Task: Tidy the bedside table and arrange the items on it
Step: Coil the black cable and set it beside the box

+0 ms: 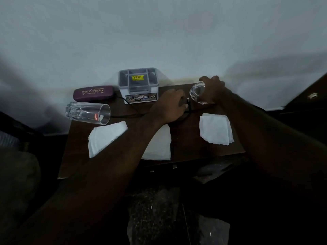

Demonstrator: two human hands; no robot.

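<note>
Both forearms reach over three white tissues at the front of the bedside table, and the hazard lies beyond them: a fallen glass lies on its side at the left edge with the black cable running just beside its mouth, so a tug on that cable could, in my judgement, roll it off. The left hand curls its fingers down around the cable's end; the right hand grasps a tilted tumbler at the rear right.
</note>
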